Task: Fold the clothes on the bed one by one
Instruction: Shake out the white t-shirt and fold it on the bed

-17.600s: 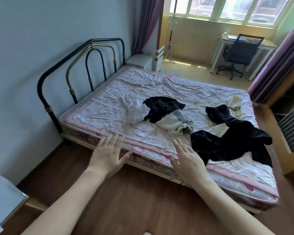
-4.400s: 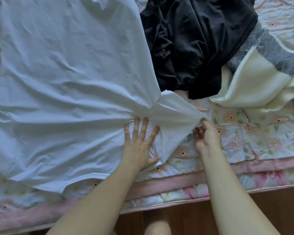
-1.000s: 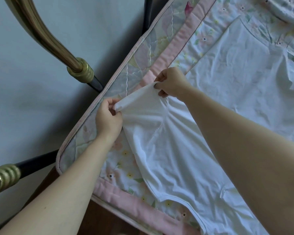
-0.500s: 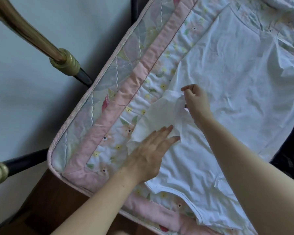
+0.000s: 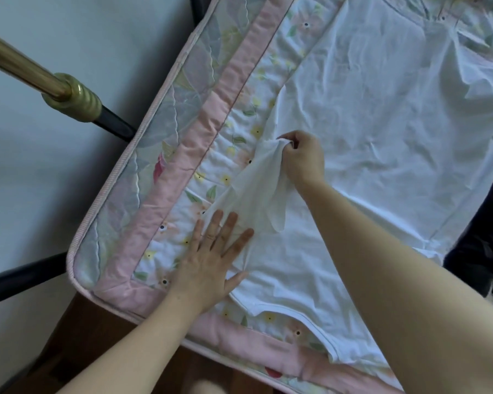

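White shirt (image 5: 381, 155) lying spread on bed (image 5: 188, 155), filling centre and right of frame. Right hand (image 5: 303, 159) pinching sleeve (image 5: 256, 191), lifting it inward. Left hand (image 5: 211, 260) pressing flat, fingers straight, at sleeve base. Fabric looking thin, light, limp, wrinkling easily; best taken by hems and corners. Quilted floral mattress; brass rail (image 5: 40, 81) upper left; pale wall (image 5: 69, 38); dark garment (image 5: 484, 245) right edge.

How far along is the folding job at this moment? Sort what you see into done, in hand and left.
Done: the white cotton T-shirt lies spread flat on the floral quilted mattress. In hand: the right hand pinches its sleeve and lifts it over the body, while the left hand presses flat at the shoulder. Left: the rest of this shirt's folds, plus the dark garment at the right edge, unfolded.
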